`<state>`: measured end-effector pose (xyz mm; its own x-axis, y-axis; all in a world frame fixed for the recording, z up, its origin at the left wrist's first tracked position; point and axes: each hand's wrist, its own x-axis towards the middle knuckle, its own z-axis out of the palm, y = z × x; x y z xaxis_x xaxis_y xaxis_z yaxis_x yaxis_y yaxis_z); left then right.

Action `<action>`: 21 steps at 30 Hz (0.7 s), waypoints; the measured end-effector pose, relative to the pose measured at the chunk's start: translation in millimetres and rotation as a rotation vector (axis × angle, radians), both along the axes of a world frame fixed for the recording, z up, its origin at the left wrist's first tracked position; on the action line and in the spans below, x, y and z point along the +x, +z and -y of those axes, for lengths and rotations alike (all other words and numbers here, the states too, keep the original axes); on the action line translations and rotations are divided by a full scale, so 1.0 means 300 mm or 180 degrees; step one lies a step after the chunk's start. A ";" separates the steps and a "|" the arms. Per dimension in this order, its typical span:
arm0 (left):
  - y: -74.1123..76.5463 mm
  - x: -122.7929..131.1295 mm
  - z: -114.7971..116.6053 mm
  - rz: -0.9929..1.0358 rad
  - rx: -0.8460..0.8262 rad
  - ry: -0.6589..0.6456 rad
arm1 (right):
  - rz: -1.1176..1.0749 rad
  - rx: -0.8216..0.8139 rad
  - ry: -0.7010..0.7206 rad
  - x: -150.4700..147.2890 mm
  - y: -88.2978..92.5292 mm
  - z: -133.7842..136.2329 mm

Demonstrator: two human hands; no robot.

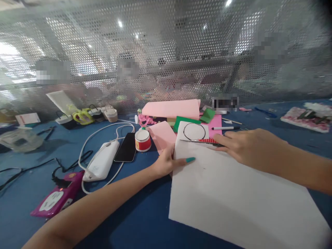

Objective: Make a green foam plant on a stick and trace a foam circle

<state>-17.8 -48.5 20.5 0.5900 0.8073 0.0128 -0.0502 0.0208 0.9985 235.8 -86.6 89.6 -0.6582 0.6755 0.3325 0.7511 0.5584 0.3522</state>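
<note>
A large white sheet (228, 193) stretches from the middle of the table toward the front right. Near its far end a circle (194, 131) is drawn in black line. My left hand (167, 160) grips the sheet's left edge, thumb on top, fingers hidden beneath. My right hand (241, 143) is closed around red-and-black scissors (209, 141), whose blades point left across the paper just below the circle. Whether the blades are parted is hard to see. Pink paper (162, 135) lies by the sheet's far left corner.
Left of the sheet are a red-and-white tub (142, 141), a black phone (126, 147), a white power bank (102, 160) with cable and a purple packet (61, 195). Behind lie a pink roll (171, 109), green paper (207, 116) and a marker (225, 128). Perforated metal (160, 52) borders the table.
</note>
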 end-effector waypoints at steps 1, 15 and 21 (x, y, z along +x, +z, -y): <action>-0.001 -0.001 -0.002 -0.0015 -0.0011 -0.0018 | 0.0139 0.0077 -0.0045 -0.006 0.001 0.004; -0.010 -0.004 0.008 0.0157 0.0096 0.0140 | 0.0455 0.0644 -0.0078 -0.055 -0.006 0.015; -0.008 0.002 0.008 0.0158 -0.0060 0.0108 | 0.0087 0.0335 0.0013 0.011 -0.012 0.025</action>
<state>-17.1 -51.1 18.2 0.5613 0.8272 0.0259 -0.1005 0.0371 0.9942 239.3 -94.3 86.0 -0.6707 0.6349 0.3835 0.7381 0.5204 0.4294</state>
